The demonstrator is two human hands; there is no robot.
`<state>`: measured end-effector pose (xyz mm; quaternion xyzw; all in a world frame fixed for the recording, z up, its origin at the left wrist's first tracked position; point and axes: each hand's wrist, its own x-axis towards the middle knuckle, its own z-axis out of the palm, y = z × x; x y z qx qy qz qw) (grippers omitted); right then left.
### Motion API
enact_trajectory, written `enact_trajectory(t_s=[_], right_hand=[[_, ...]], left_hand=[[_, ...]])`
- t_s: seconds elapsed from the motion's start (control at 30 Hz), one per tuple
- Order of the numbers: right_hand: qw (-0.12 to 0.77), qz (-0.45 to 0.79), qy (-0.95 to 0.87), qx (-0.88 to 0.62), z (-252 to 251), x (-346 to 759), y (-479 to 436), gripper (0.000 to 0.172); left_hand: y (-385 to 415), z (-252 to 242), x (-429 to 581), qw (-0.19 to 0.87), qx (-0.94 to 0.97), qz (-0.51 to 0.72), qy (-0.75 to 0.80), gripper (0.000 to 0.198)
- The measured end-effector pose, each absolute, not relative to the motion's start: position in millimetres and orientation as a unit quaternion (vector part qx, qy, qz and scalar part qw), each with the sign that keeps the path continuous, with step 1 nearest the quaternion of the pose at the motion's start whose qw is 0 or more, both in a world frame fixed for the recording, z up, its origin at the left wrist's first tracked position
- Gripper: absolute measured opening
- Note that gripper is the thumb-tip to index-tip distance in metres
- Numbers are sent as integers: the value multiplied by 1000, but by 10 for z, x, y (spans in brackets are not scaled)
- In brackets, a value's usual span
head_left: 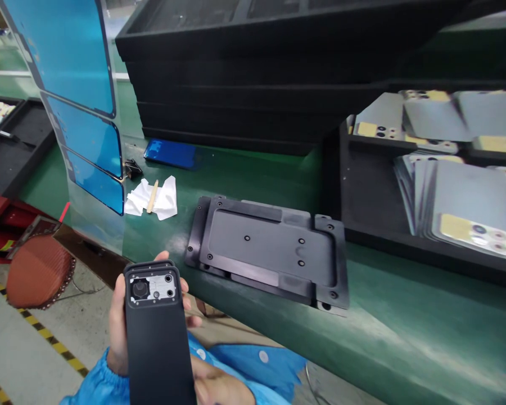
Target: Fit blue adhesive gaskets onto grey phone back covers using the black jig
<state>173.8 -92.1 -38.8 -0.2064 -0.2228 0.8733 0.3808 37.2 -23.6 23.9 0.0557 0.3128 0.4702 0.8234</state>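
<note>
A black phone (158,343) is held upright before me, its back facing me. At its top a raised camera frame shows a metal plate with a large dark lens and smaller round holes. My left hand (118,323) wraps round the phone from behind, thumb on the left side and fingertips showing past the right edge. Low in the view, my right hand (221,388) grips the phone's lower right edge with the thumb; its other fingers are largely hidden. To the right of the phone, apart from both hands, a black fixture plate (270,242) with a phone-shaped recess lies on the green bench.
Stacked black trays (236,90) stand at the back. A black tray (371,197) on the right holds several silver back panels (468,191). Blue film sheets (84,135) hang at left, near a white wipe (166,198), a wooden stick (152,197) and a blue-filmed panel (170,153).
</note>
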Motion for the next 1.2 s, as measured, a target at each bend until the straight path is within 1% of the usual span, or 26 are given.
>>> enact_trajectory(t_s=[0.03, 0.07, 0.13, 0.17, 0.23, 0.3, 0.4, 0.43, 0.5, 0.63, 0.8, 0.9, 1.0, 1.13, 1.2], right_hand=[[376, 877, -222, -201, -445, 1742, -885, 64], [379, 874, -223, -208, -483, 1753, -874, 61], [422, 831, -232, -279, -513, 1777, -918, 50], [455, 791, -243, -327, -513, 1781, -966, 49], [518, 695, -286, -408, -503, 1764, -1077, 60], [530, 628, -354, -447, -490, 1723, -1159, 76], [462, 575, -471, -484, -457, 1671, -1160, 100], [439, 562, -498, -493, -442, 1663, -1132, 104], [417, 548, -524, -501, -409, 1662, -1058, 108], [416, 588, -484, -497, -367, 1709, -954, 102], [434, 709, -366, -418, -317, 1899, -916, 95], [460, 767, -284, -347, -259, 2038, -951, 101], [473, 775, -221, -356, -233, 2138, -1079, 107], [435, 788, -214, -379, -374, 2116, -1235, 109], [418, 810, -193, -363, -507, 2015, -1218, 108]], left_hand=[[-240, 224, 362, 817, 66, 479, 315, 62], [-249, 207, 353, 808, 80, 489, 320, 62], [-275, 173, 346, 782, 112, 509, 343, 64], [-291, 158, 349, 769, 131, 515, 355, 65], [-319, 138, 369, 746, 167, 520, 380, 67], [-340, 132, 404, 723, 191, 519, 414, 69], [-364, 119, 448, 676, 217, 526, 469, 72], [-372, 106, 453, 664, 225, 528, 479, 73], [-391, 65, 449, 657, 240, 531, 479, 74], [-413, 2, 430, 671, 238, 528, 464, 71], [-325, 111, 453, 682, 164, 541, 463, 66], [-238, 212, 445, 723, 83, 522, 445, 67], [-177, 262, 417, 780, 26, 485, 395, 64], [-137, 217, 377, 848, -39, 431, 307, 52], [-128, 157, 352, 886, -65, 379, 260, 53]])
